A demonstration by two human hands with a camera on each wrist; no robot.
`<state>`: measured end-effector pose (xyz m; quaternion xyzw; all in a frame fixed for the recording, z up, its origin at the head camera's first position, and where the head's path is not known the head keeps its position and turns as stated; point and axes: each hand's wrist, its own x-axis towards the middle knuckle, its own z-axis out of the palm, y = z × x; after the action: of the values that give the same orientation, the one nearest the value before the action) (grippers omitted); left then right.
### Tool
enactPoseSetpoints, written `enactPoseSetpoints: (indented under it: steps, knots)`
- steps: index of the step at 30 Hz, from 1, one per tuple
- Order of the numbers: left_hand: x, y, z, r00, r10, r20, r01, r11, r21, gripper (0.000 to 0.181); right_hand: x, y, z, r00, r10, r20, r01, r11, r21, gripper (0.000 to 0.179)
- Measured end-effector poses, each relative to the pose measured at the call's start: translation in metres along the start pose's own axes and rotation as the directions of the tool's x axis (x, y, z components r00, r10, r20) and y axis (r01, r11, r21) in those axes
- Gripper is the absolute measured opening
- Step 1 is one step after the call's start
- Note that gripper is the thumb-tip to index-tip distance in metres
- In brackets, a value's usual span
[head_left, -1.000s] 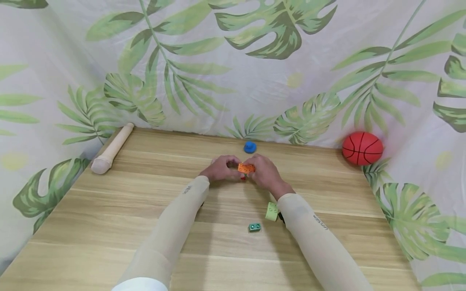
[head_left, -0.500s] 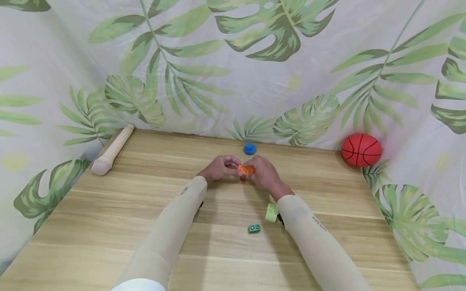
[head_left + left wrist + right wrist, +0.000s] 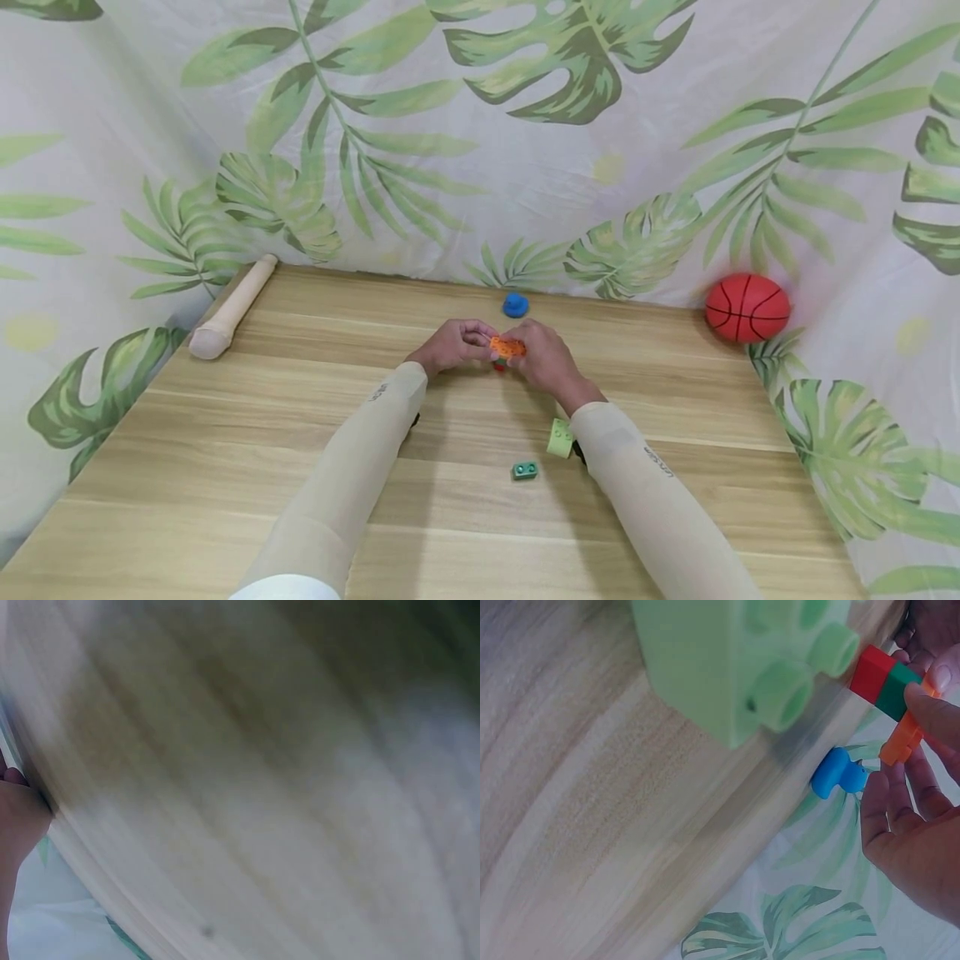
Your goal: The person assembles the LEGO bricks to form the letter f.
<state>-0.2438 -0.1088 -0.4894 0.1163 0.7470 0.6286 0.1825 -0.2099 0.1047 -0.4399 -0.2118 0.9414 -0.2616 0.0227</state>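
Orange block, apparently partly hidden

Smooth plastic orange brick; wood-grained tabletop.

Table's a light wood-grain top running out past both hands. Little blue duck is sitting on it just beyond the left hand and right hand. On the near side there's a light green block below the right hand, plus a dark green two-stud brick closer in. Beige club-shaped thing lies well left of the left hand, along the edge. Red ball is way right of the right hand, far corner.
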Motion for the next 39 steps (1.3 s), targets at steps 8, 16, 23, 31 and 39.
enactPoseSetpoints:
  steps: [8,16,23,31,39]
  knots:
    - [-0.002,0.001,0.003,1.0,0.008,-0.004,-0.008,0.999,0.032,0.039,-0.003,0.003,0.002,1.0,-0.004,-0.012,0.005,1.0,0.005,0.037]
    - [-0.001,0.002,0.005,1.0,0.02,0.0,-0.02,0.999,0.031,0.036,-0.005,0.005,0.001,1.0,-0.012,-0.016,0.012,1.0,0.007,0.04]
    - [0.001,0.001,0.005,1.0,0.025,0.006,-0.025,1.0,0.012,0.035,-0.01,0.013,-0.004,1.0,0.002,0.017,-0.003,0.998,0.06,0.044]
    - [0.0,0.002,0.002,1.0,0.016,0.003,-0.016,0.999,0.039,0.036,-0.027,0.037,-0.012,1.0,0.002,0.028,-0.007,0.989,0.15,0.049]
    - [-0.002,0.002,0.0,1.0,0.016,-0.004,-0.016,0.998,0.06,0.035,-0.048,0.048,-0.01,0.998,0.002,0.056,-0.01,0.989,0.144,0.034]
